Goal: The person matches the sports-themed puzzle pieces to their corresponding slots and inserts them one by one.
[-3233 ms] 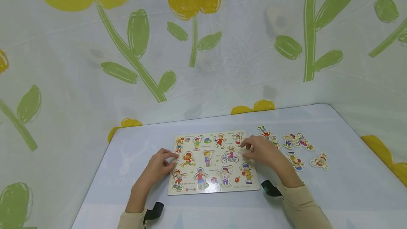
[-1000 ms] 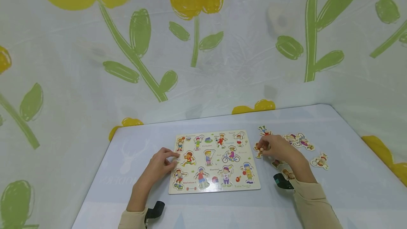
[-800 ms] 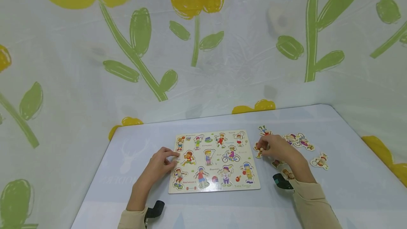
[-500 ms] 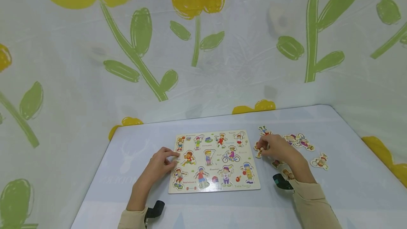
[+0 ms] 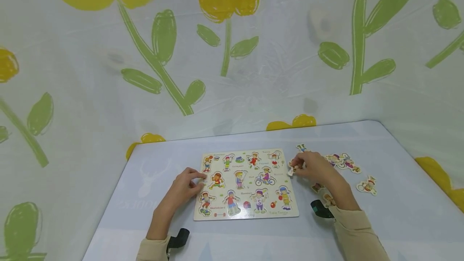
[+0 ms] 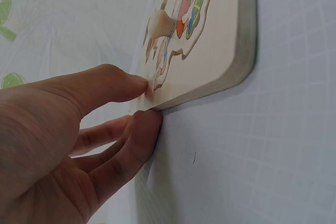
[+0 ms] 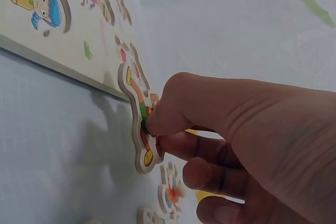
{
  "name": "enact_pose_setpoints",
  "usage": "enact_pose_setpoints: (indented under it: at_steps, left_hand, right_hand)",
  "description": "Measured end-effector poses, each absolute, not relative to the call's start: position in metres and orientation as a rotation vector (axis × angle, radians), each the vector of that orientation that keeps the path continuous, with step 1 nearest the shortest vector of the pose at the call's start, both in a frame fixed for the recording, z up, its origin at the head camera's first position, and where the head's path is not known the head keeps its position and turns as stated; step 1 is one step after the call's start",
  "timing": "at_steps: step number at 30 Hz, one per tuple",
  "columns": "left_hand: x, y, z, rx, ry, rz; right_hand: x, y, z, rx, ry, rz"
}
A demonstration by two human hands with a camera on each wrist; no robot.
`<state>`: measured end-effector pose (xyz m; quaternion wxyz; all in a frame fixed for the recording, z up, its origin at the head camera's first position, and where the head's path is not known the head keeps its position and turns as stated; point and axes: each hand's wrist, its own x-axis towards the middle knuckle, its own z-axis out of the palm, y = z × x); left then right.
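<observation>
The left hand touches the puzzle board — thumb and finger apart. The right hand pinches a runner-shaped piece.

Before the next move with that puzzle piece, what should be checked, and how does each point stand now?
1. Right hand pinching the held piece: ok.
2. Left hand at the edge of the board: ok.
3. Board lying flat on the table: ok.
4. Where the held piece belongs: cannot tell; the hand partly covers its picture.
5. Loose pieces all lying apart: not ok; at least two meet.
</observation>
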<state>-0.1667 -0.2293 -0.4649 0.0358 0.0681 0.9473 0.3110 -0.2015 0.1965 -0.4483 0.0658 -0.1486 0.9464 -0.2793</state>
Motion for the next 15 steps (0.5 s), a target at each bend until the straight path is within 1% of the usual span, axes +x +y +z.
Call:
enact_pose_setpoints:
  at_steps: [15]
  left_hand:
    - [-0.166, -0.23, -0.466, 0.229, 2.902, 0.996]
  right_hand:
    - [-0.199, 0.156, -0.449, -0.571, 2.876, -0.804]
